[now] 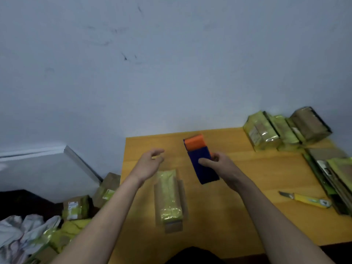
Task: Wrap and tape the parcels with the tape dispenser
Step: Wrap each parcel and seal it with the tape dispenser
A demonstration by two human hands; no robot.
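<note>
A yellow-green parcel lies lengthwise on the wooden bench before you. Your right hand grips the blue-and-orange tape dispenser just beyond it; your left hand hovers loosely curled, holding nothing. More parcels are stacked at the far right corner, a yellow utility knife near the right edge.

The light was dim, flat and bluish, the whole frame soft with motion blur, worst on the left hand, while faint glare sat on the wrapped parcels at two o'clock and wide-angle bending skewed the table edges.
</note>
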